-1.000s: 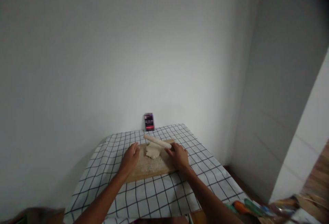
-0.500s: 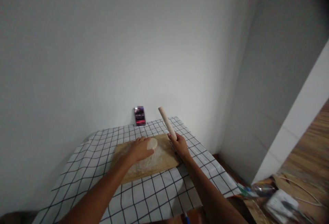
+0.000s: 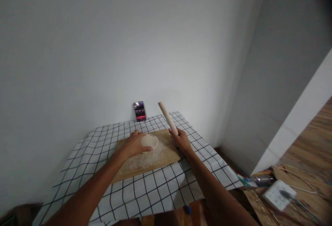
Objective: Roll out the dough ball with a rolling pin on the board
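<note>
A flat round of pale dough (image 3: 150,142) lies on a floury wooden board (image 3: 162,155). My left hand (image 3: 133,144) curves around the dough's left side, its thumb along the near edge and its fingers toward the far edge; part of the round is hidden under the hand. In my right hand (image 3: 181,141) is a wooden rolling pin (image 3: 167,116), gripped by its lower end. The pin slants up and to the left, clear of the dough, over the board's right edge.
A black-and-white checked cloth (image 3: 166,188) covers the table. A pixelated dark phone-like object (image 3: 140,111) leans against the wall at the back. To the lower right are a white power strip (image 3: 279,195) with a cord and a clear bottle (image 3: 262,179).
My left hand has slid left, so more of the dough round shows, now looking wider. My right hand still holds the rolling pin raised. The view has tilted slightly.
</note>
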`<state>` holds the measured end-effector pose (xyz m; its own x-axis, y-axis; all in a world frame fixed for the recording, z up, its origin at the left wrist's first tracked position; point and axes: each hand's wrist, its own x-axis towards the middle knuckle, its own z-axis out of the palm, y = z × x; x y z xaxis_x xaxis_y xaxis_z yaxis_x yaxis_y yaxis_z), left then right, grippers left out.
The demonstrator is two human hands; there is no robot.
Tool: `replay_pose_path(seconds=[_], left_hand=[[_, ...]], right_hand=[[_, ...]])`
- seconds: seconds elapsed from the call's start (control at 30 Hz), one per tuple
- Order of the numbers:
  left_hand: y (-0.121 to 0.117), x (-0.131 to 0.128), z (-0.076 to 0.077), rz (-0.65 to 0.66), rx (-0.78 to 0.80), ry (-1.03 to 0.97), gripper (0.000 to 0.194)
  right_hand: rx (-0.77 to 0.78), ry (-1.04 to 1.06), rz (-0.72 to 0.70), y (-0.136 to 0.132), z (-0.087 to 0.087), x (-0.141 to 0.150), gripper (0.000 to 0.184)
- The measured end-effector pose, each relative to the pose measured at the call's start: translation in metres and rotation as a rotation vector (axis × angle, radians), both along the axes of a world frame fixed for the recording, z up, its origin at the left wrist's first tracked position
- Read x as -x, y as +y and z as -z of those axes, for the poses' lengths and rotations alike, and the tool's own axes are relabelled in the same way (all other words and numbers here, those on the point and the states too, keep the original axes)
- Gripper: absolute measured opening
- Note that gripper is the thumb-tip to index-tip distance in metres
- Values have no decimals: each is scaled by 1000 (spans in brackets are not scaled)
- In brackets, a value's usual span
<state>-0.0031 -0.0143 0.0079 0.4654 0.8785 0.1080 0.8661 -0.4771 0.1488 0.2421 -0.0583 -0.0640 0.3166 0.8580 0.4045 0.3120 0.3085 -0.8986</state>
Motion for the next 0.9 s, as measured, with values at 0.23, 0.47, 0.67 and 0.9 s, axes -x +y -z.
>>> replay_pose_path(seconds=[0.23,0.47,0.67,0.9], left_hand=[[-21,-7,-7,46,-237,-47,64],[-22,-2,7,59,-10,-381,57],[-22,8,-14,145,97,-385,19],[-21,26,-20,36,661,-912,42]], right_hand=[[-3,-6,-12,0,2,-1,49],[1,11,-25,-1,1,0,50],[4,12,-24,0,-1,-1,50],[6,3,-30,-1,-3,0,50]])
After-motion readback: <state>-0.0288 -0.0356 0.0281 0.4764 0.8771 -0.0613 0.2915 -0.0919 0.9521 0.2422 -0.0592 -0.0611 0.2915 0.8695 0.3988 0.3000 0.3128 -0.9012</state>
